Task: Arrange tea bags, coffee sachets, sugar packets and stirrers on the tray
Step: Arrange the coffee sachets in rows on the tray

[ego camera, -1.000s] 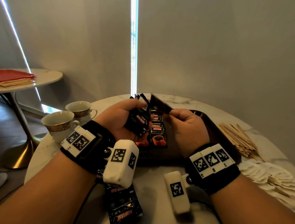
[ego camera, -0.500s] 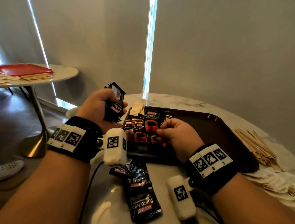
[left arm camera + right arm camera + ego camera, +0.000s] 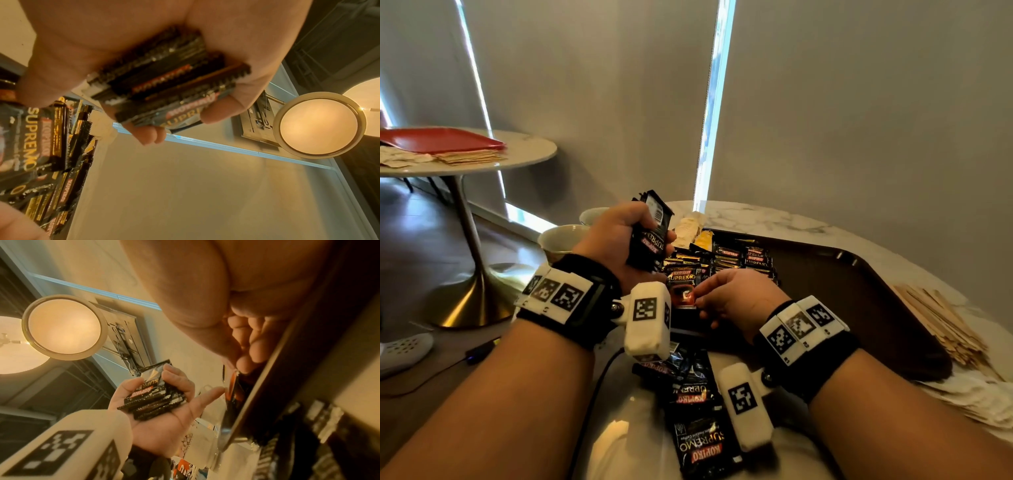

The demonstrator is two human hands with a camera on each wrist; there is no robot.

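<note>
On the tray [image 3: 893,308], at 9 o'clock:
Right hand [image 3: 736,301]: pinches one sachet [image 3: 683,291].
Left hand [image 3: 619,246]: grips sachet stack [image 3: 650,233].

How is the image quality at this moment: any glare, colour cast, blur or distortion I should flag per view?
Head view: wide-angle bending; the bright window gap blows out; the brown tray sits dim. Left wrist view: orange cast; the ceiling lamp glares; the coffee sachets in the left hand are soft. Right wrist view: same cast; the right hand is blurred and the tray edge dark.
</note>
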